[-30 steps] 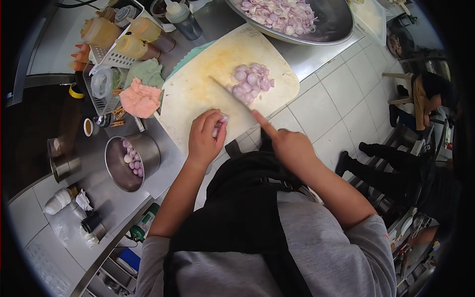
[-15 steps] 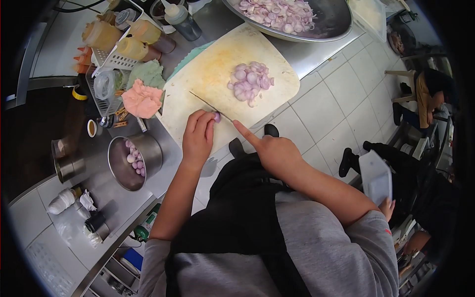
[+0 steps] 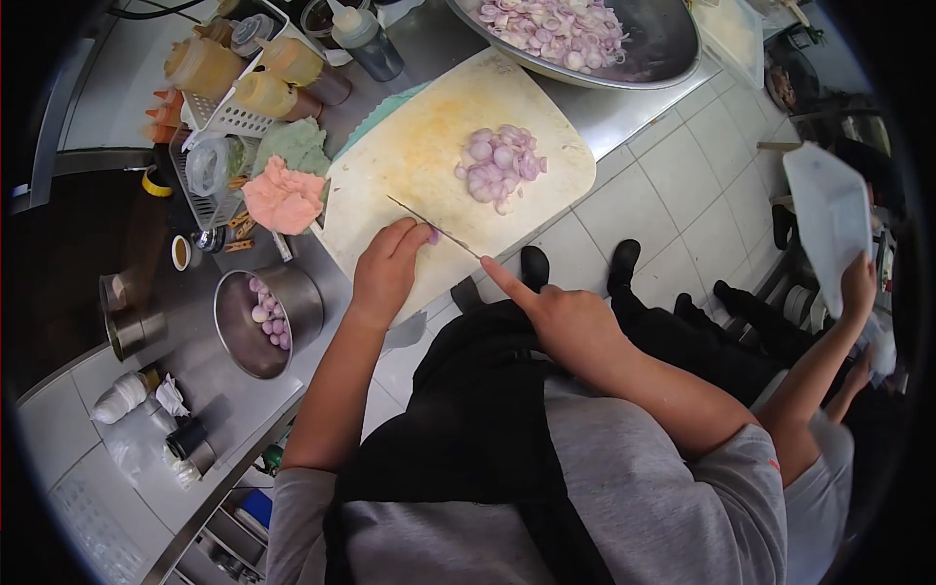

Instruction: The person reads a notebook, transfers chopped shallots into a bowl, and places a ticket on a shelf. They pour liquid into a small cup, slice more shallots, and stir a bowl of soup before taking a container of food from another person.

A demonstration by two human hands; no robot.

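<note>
My left hand point(image 3: 388, 268) is closed with its fingertips on a small purple shallot point(image 3: 433, 236) at the near edge of the cutting board point(image 3: 390, 146). In my right hand point(image 3: 556, 312) is a knife point(image 3: 429, 222), its thin blade beside the shallot and the index finger stretched along its spine; my hand hides the handle. A pile of sliced shallots point(image 3: 502, 164) lies on the right half of the board. Peeled whole shallots point(image 3: 271, 317) sit in a metal pot point(image 3: 310, 307) to the left of my left arm.
A large metal bowl point(image 3: 673, 58) of sliced shallots stands beyond the board. Sauce bottles point(image 3: 268, 95) fill a white basket at the left, near a pink cloth point(image 3: 283, 195). Close on my right, another person's hand point(image 3: 858, 285) holds a white tray point(image 3: 829, 214).
The knife and my right hand have shifted slightly right and toward me. Another person carrying the white tray has come closer on my right, the tray now raised higher in view.
</note>
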